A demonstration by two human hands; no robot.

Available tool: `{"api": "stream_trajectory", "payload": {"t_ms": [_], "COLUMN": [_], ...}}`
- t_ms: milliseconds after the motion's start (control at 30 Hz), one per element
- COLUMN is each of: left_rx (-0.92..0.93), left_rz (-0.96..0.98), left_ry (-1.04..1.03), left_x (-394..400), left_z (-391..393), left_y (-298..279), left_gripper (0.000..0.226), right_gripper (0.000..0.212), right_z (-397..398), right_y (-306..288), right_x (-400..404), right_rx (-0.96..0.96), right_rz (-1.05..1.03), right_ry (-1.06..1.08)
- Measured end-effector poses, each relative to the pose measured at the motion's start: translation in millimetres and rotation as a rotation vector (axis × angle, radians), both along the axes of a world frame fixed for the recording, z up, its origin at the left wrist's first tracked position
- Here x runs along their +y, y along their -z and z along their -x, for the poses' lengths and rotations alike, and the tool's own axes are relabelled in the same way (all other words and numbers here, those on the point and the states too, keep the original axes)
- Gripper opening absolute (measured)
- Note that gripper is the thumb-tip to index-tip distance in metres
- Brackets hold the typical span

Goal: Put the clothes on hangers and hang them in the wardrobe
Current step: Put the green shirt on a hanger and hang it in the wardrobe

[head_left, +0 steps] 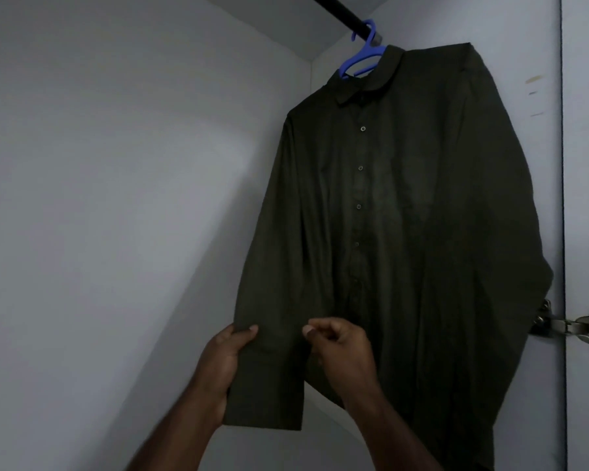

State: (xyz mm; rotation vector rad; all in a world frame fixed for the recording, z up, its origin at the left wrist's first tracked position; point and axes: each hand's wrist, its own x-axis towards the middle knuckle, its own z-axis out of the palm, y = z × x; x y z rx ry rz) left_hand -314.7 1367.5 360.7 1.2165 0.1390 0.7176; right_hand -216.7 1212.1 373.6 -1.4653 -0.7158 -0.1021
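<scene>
A dark green button-up shirt [405, 205] hangs on a blue plastic hanger [363, 52], hooked over the black wardrobe rail [340, 11] at the top. The shirt's left sleeve [272, 368] hangs down in front of me. My left hand [225, 358] grips the sleeve's left edge near the cuff, thumb on the front. My right hand [337, 345] pinches the sleeve's right edge where it meets the shirt body, fingers curled.
The pale grey wardrobe wall [116, 198] fills the left side. At the right stands the wardrobe side panel with a metal door hinge [572, 326]. The rail runs from the top middle to the right corner.
</scene>
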Motion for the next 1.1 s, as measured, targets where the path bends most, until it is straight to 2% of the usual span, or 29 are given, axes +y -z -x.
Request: {"api": "stream_trajectory", "payload": {"t_ms": [133,200,267,367,467,567,867,1100], "left_rx": [-0.055,-0.070,-0.066,-0.053,-0.018,0.023,0.063,0.063], "left_rz": [0.209,0.223,0.201,0.170,0.111,0.090,0.017,0.004], "left_ry": [0.328,0.423,0.452,0.378,0.319,0.237,0.180,0.144], "left_x": [12,13,12,16,16,13,24,30], "left_z": [11,12,11,6,-1,-7,-16,-21], "left_y": [2,6,9,12,12,13,27,33], "left_gripper": [0.042,0.042,0.040,0.035,0.031,0.031,0.035,0.035], "right_gripper": [0.015,0.024,0.030,0.038,0.035,0.030,0.032,0.027], "right_z": [6,8,8,9,7,0,-35,-49], "right_y": [-4,-7,-10,-15,-13,-7,11,21], "right_x": [7,10,10,5,7,10,10,16], "right_rx": [0.333,0.392,0.373,0.179,0.074,0.055,0.094,0.157], "right_rz": [-0.127,-0.228,-0.376,-0.480,-0.425,-0.371,-0.175,-0.142], "right_ry": [-0.349,-0.450,-0.496,-0.399,-0.293,-0.190,-0.009,-0.018]}}
